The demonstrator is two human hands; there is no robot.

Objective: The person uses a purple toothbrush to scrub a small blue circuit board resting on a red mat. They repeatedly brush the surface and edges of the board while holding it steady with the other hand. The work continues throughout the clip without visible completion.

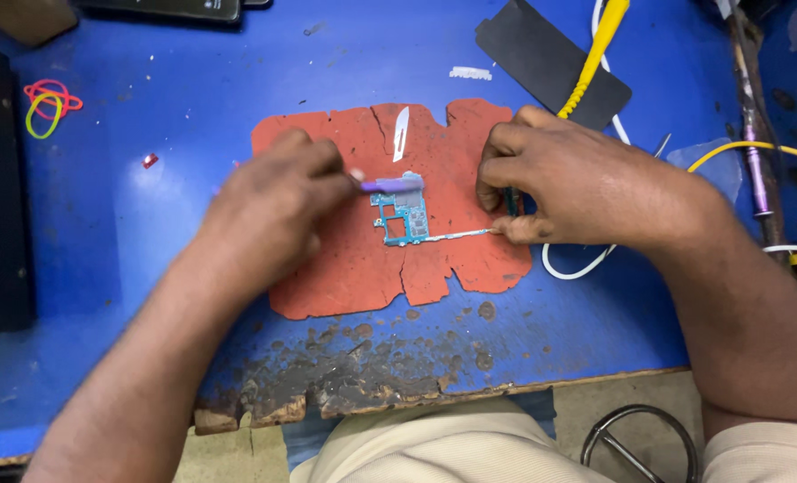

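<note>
Circuit board (402, 217), small and teal, lies mid-frame on red mat (345, 259) atop blue table (193, 107), left hand (269, 210) pinching a purple tool (388, 185) onto its top edge, right hand (577, 183) clenched around a thin metal probe (459, 235) touching its lower right corner.

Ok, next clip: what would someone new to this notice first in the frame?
Most likely the torn red mat in the middle of the worn blue table, with a small teal circuit board lying on it. The left hand holds a purple-tipped tool to the board's top edge, while the right hand pinches thin tweezers at its lower right corner. Coloured rubber bands lie far left.
</note>
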